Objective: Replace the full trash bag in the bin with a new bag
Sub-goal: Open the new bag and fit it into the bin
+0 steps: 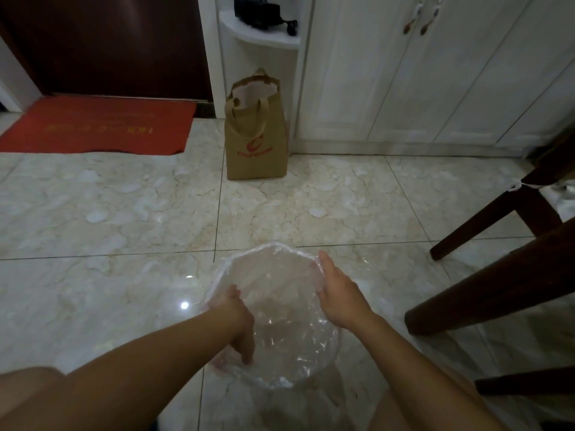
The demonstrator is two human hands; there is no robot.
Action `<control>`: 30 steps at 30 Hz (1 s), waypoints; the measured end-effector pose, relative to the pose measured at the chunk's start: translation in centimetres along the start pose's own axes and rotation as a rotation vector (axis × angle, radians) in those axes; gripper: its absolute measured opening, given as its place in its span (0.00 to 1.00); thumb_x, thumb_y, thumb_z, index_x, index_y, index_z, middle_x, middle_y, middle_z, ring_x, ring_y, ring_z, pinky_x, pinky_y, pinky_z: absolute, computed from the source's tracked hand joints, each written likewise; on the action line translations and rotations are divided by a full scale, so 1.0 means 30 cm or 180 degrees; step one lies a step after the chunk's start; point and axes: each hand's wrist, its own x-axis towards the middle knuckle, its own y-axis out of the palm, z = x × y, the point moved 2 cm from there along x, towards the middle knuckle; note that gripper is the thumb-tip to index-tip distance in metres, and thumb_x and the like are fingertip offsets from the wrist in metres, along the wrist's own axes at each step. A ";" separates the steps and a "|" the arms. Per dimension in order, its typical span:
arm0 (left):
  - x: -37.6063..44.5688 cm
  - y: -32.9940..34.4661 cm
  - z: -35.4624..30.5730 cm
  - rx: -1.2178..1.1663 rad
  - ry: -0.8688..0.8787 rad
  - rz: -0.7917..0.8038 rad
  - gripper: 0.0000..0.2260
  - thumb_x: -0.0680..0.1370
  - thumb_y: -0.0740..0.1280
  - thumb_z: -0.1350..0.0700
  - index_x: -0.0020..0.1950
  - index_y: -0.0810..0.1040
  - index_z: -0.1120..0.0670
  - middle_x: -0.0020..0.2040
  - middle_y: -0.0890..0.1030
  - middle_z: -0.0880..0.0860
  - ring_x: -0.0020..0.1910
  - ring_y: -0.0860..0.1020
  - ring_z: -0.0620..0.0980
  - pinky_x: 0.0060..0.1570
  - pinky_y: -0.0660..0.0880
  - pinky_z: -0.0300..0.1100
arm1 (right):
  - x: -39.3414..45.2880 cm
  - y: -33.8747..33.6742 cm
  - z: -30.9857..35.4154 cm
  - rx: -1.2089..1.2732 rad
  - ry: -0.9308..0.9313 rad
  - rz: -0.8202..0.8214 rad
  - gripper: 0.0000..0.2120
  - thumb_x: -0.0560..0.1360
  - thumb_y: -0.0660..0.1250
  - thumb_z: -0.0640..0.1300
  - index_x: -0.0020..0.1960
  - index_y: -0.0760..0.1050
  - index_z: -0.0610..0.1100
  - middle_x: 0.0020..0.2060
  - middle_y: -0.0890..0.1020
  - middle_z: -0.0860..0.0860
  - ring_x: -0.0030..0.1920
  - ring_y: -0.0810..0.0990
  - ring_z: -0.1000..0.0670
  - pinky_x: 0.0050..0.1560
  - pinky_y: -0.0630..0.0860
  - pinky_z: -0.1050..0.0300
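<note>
A clear plastic trash bag [280, 309] is spread over the mouth of a round bin on the marble floor, low in the head view. The bag's edge is folded over the bin rim [273, 245], and the bin itself is hard to make out through the plastic. My left hand [239, 325] reaches down inside the bag at its left side, fingers pointing down and pressing the plastic. My right hand [339, 293] lies on the right rim, fingers closed over the bag's edge there.
A brown paper shopping bag [256, 141] stands on the floor by a white cabinet [389, 73]. A red doormat [96, 124] lies before a dark door at the far left. Dark wooden chair legs [485, 225] stand close on the right.
</note>
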 end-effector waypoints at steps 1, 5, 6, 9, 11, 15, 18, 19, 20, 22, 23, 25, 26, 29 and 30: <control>-0.009 -0.026 -0.022 -0.0036 0.0059 0.0027 0.40 0.67 0.65 0.29 0.72 0.70 0.51 0.75 0.66 0.58 0.77 0.53 0.62 0.74 0.47 0.64 | 0.000 0.000 -0.001 0.0019 0.0000 0.0001 0.36 0.79 0.61 0.39 0.79 0.44 0.52 0.70 0.71 0.45 0.63 0.77 0.43 0.59 0.74 0.52; -0.064 -0.173 -0.140 -0.0282 0.0750 -0.0481 0.17 0.79 0.61 0.59 0.67 0.73 0.60 0.64 0.77 0.59 0.62 0.76 0.59 0.63 0.72 0.52 | -0.001 0.001 -0.005 0.0074 -0.0041 -0.0044 0.35 0.80 0.60 0.39 0.79 0.45 0.53 0.70 0.71 0.45 0.63 0.77 0.42 0.59 0.74 0.52; -0.049 -0.184 -0.156 -0.0408 0.0836 -0.0397 0.17 0.79 0.61 0.60 0.68 0.73 0.61 0.65 0.76 0.60 0.62 0.76 0.59 0.60 0.73 0.51 | -0.002 0.002 -0.007 0.0089 -0.0039 -0.0049 0.35 0.80 0.60 0.39 0.79 0.45 0.54 0.71 0.70 0.45 0.63 0.77 0.43 0.59 0.74 0.52; 0.024 -0.180 -0.153 -0.0618 0.0717 -0.0085 0.24 0.76 0.69 0.51 0.70 0.72 0.59 0.67 0.75 0.59 0.64 0.75 0.59 0.62 0.72 0.52 | -0.003 0.002 -0.007 0.0042 -0.0032 -0.0062 0.37 0.79 0.61 0.39 0.79 0.44 0.55 0.71 0.70 0.45 0.61 0.77 0.43 0.58 0.75 0.51; 0.062 -0.165 -0.146 -0.0747 0.0567 -0.0033 0.32 0.74 0.72 0.45 0.74 0.69 0.56 0.71 0.72 0.58 0.68 0.71 0.59 0.67 0.69 0.54 | -0.003 0.007 -0.003 -0.0073 -0.0016 -0.0086 0.38 0.78 0.62 0.38 0.79 0.43 0.55 0.70 0.69 0.45 0.55 0.79 0.43 0.52 0.77 0.53; 0.125 -0.120 -0.138 -0.1081 0.0520 0.0123 0.44 0.74 0.70 0.41 0.80 0.46 0.46 0.81 0.47 0.59 0.78 0.49 0.63 0.75 0.53 0.58 | 0.001 0.020 0.002 -0.0376 -0.0017 -0.0205 0.40 0.77 0.63 0.38 0.79 0.42 0.52 0.69 0.68 0.44 0.49 0.80 0.45 0.42 0.74 0.57; 0.178 -0.096 -0.146 -0.1246 0.0430 0.0233 0.49 0.72 0.71 0.38 0.79 0.37 0.42 0.80 0.38 0.60 0.78 0.42 0.64 0.75 0.50 0.61 | 0.011 0.026 -0.002 -0.0343 0.0000 -0.0219 0.40 0.76 0.63 0.37 0.79 0.42 0.52 0.68 0.68 0.45 0.48 0.80 0.45 0.43 0.75 0.56; 0.198 -0.088 -0.152 -0.1269 0.0390 0.0253 0.52 0.70 0.72 0.37 0.78 0.36 0.41 0.80 0.37 0.60 0.78 0.41 0.65 0.74 0.50 0.62 | 0.014 0.029 -0.003 -0.0328 -0.0001 -0.0209 0.40 0.76 0.63 0.37 0.79 0.42 0.52 0.68 0.68 0.45 0.48 0.80 0.45 0.44 0.77 0.55; 0.218 -0.083 -0.159 -0.1283 0.0356 0.0258 0.54 0.68 0.73 0.36 0.77 0.34 0.40 0.79 0.36 0.59 0.78 0.40 0.65 0.74 0.49 0.63 | 0.016 0.032 -0.005 -0.0311 -0.0008 -0.0210 0.40 0.76 0.63 0.37 0.79 0.42 0.52 0.68 0.68 0.45 0.48 0.80 0.45 0.45 0.78 0.54; 0.255 -0.069 -0.175 -0.1281 0.0295 0.0280 0.59 0.64 0.75 0.35 0.76 0.31 0.40 0.79 0.35 0.60 0.78 0.40 0.66 0.74 0.49 0.66 | 0.019 0.035 -0.006 -0.0262 -0.0028 -0.0233 0.40 0.76 0.63 0.37 0.79 0.43 0.52 0.69 0.68 0.46 0.49 0.80 0.45 0.47 0.79 0.52; 0.266 -0.063 -0.180 -0.1276 0.0267 0.0298 0.61 0.63 0.75 0.35 0.76 0.30 0.41 0.79 0.35 0.60 0.78 0.41 0.66 0.74 0.50 0.66 | 0.019 0.036 -0.006 -0.0248 -0.0029 -0.0254 0.39 0.76 0.63 0.37 0.79 0.44 0.51 0.69 0.68 0.46 0.49 0.80 0.45 0.48 0.79 0.52; 0.292 -0.050 -0.191 -0.1279 0.0253 0.0297 0.62 0.63 0.77 0.37 0.76 0.29 0.42 0.79 0.37 0.61 0.78 0.43 0.66 0.73 0.50 0.68 | 0.021 0.040 -0.009 -0.0290 -0.0027 -0.0321 0.39 0.77 0.63 0.37 0.79 0.45 0.51 0.67 0.69 0.46 0.49 0.79 0.45 0.47 0.79 0.53; 0.300 -0.044 -0.194 -0.1227 0.0256 0.0301 0.62 0.63 0.77 0.38 0.76 0.30 0.43 0.80 0.39 0.61 0.78 0.44 0.66 0.72 0.50 0.69 | 0.023 0.042 -0.010 -0.0319 -0.0039 -0.0352 0.39 0.77 0.63 0.37 0.79 0.44 0.51 0.67 0.70 0.46 0.48 0.79 0.45 0.46 0.79 0.53; 0.313 -0.034 -0.197 -0.0973 0.0316 0.0228 0.58 0.64 0.79 0.42 0.80 0.42 0.49 0.80 0.49 0.60 0.78 0.53 0.62 0.73 0.55 0.62 | 0.028 0.047 -0.016 -0.0354 -0.0091 -0.0383 0.38 0.77 0.62 0.39 0.78 0.44 0.52 0.65 0.70 0.47 0.45 0.79 0.46 0.44 0.78 0.52; 0.324 -0.022 -0.199 -0.1003 0.0317 0.0162 0.53 0.66 0.77 0.43 0.80 0.45 0.50 0.79 0.52 0.59 0.77 0.55 0.61 0.73 0.55 0.59 | 0.029 0.049 -0.019 -0.0349 -0.0097 -0.0386 0.38 0.77 0.62 0.39 0.79 0.43 0.52 0.64 0.70 0.48 0.45 0.79 0.46 0.44 0.78 0.52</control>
